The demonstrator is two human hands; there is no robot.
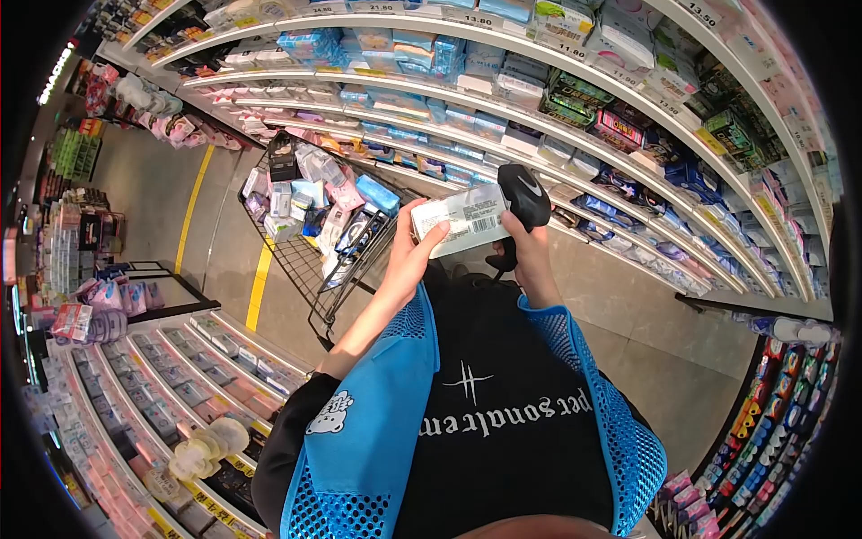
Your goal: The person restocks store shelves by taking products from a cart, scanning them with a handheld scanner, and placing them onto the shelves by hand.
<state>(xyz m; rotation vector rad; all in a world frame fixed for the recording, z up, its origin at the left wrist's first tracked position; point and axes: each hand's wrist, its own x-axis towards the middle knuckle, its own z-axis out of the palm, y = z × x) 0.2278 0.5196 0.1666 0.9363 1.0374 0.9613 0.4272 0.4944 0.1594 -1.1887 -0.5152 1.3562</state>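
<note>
My left hand [417, 244] grips the left end of a white package [462, 220] with a barcode and small print facing up, its thumb lying on the label. At the package's right end, my right hand [528, 251] is closed around the handle of a black handheld scanner [524, 196], with the thumb near the package's edge. The scanner's rounded head stands just right of the package. Beyond my left hand is a black wire shopping cart [301, 274] holding many packaged goods [337, 193].
Stocked shelves [503, 99] with price strips curve across the front and right. Another tiered shelf [171, 395] is at the lower left. Hanging packs [768, 431] line the lower right. Yellow lines [194, 211] mark the grey floor [611, 278] left of the cart.
</note>
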